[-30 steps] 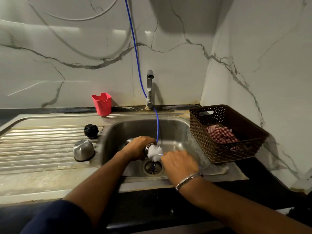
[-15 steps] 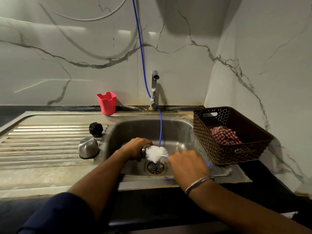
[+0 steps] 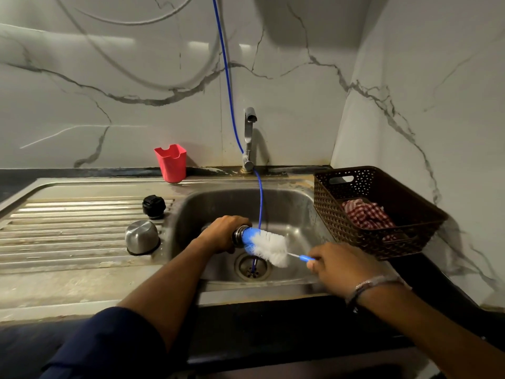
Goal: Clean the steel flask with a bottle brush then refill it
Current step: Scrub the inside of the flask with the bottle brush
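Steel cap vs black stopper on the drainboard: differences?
The steel cap is shiny, smooth and domed; the black stopper is matte black with a ridged edge. The steel cap looks larger and sits nearer the camera; the black stopper sits behind it. Both rest untouched on the drainboard, left of the basin.

My left hand [image 3: 222,233] reaches forward from the lower left, its forearm bare beyond a dark blue sleeve [image 3: 109,343] pushed up near the elbow. Its fingers curl round the steel flask [image 3: 238,236], a firm grip just behind the mouth, knuckles upward. My right hand [image 3: 337,269] comes in from the lower right, back of the hand up, a metal bangle [image 3: 367,284] and a dark band on the wrist. Its fingers and thumb pinch the handle of the bottle brush [image 3: 269,247]. The two hands stay apart, with the bristles between them.
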